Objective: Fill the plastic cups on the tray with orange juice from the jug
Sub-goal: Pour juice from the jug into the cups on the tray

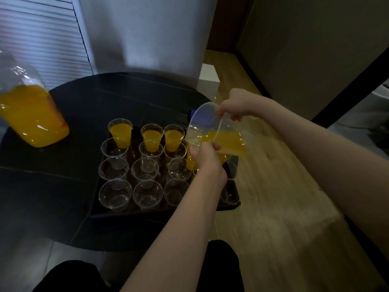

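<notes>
A clear plastic jug (212, 131) with orange juice in it is tilted to the left over the right end of the tray's back row. My right hand (235, 106) grips its handle at the rim. My left hand (207, 160) holds a cup (190, 160) with juice in it under the spout. Three filled cups (121, 132) stand in the back row of the black tray (231, 207). Several empty clear cups (145, 169) fill the rows in front.
A large clear bottle (31, 114) half full of orange juice stands on the dark round table (52, 186) at the far left. A wooden floor (273, 197) lies to the right. My dark-clothed knees show at the bottom edge.
</notes>
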